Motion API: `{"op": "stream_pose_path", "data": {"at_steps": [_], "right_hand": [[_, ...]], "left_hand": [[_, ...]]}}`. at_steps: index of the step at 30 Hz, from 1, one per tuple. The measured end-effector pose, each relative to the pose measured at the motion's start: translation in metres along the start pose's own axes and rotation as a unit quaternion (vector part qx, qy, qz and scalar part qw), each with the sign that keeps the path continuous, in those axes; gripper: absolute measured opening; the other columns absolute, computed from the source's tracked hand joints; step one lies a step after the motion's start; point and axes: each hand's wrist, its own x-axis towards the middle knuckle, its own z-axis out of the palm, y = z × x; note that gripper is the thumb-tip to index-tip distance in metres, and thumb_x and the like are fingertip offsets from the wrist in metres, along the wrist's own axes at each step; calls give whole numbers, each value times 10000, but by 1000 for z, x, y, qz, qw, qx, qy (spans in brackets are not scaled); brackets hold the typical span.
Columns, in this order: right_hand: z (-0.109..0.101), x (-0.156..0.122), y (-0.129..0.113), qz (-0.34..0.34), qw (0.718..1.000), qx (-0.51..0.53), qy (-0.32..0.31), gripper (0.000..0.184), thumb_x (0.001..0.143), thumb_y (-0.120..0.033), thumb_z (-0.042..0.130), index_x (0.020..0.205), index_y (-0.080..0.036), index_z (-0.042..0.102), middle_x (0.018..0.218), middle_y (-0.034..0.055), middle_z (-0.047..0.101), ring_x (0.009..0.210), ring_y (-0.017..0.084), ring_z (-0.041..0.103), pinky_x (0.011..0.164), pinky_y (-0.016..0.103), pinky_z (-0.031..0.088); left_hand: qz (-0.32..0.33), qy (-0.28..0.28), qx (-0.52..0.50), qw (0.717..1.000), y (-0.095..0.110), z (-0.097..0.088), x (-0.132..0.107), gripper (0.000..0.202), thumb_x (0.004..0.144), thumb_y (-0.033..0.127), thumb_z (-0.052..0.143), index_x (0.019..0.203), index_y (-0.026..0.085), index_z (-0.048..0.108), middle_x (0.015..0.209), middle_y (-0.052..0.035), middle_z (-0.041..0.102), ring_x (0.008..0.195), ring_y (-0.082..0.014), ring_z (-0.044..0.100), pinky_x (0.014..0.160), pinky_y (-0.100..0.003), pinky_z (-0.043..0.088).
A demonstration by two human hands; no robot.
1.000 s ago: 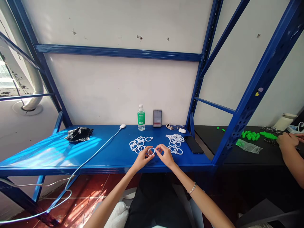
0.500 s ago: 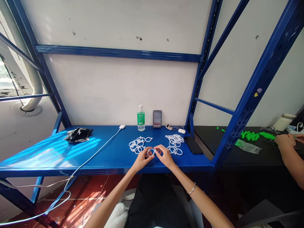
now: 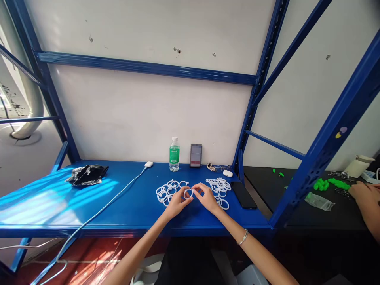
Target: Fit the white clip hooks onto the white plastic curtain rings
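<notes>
Both hands meet above the front part of the blue table, around one white ring [image 3: 188, 198]. My left hand [image 3: 177, 202] pinches the ring's left side between thumb and fingers. My right hand [image 3: 206, 197] has its thumb and fingertips closed at the ring's upper right edge, where a small knob seems to be; the fingertips partly cover it. A loose pile of similar white rings [image 3: 162, 193] lies just left of my left hand. Another pile of white rings [image 3: 219, 184] lies behind and right of my right hand, which hides some of it.
At the back stand a green-labelled water bottle [image 3: 174, 154] and a small screen [image 3: 196, 155]. A black phone [image 3: 244, 195], white case [image 3: 227, 173] and glasses [image 3: 223, 168] lie right. A black bag [image 3: 87, 175] and white cable [image 3: 113, 202] lie left. A co-worker's hand [image 3: 366, 196] is beside green pieces [image 3: 321, 184].
The head view has shifted and tilted slightly, so the table sits lower in it. Both hands stay at the same ring, with little visible movement of the fingers.
</notes>
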Motion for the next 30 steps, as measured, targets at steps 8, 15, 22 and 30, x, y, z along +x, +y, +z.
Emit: {"op": "stream_pose_path", "data": {"at_steps": [8, 15, 22, 30], "right_hand": [[-23, 44, 36, 42, 999, 1, 2, 151, 900, -261, 552, 942, -185, 676, 920, 58, 678, 785, 170, 640, 683, 279, 507], [-25, 58, 65, 61, 998, 0, -13, 141, 909, -264, 551, 919, -201, 676, 896, 49, 681, 752, 165, 633, 679, 276, 507], [-27, 74, 91, 65, 997, -12, -31, 126, 902, -239, 552, 933, -214, 671, 897, 51, 682, 734, 169, 625, 668, 284, 503], [-22, 89, 105, 76, 996, -5, -50, 119, 893, -231, 560, 919, -216, 675, 879, 46, 678, 716, 171, 625, 667, 290, 506]], "left_hand": [[27, -32, 60, 997, -6, -7, 70, 459, 840, 491, 572, 1175, 180, 521, 823, -11, 575, 693, -132, 528, 607, -231, 425], [31, -62, 105, 992, -30, -11, 98, 433, 862, 445, 574, 1221, 212, 508, 980, -59, 626, 768, -161, 571, 671, -261, 466], [34, -95, 137, 985, -44, -18, 126, 426, 865, 411, 574, 1246, 232, 506, 973, -47, 623, 712, -150, 558, 659, -261, 445], [13, -102, 132, 986, -54, -22, 136, 389, 879, 436, 540, 1201, 221, 506, 857, -14, 571, 623, -125, 479, 589, -238, 390]]}}
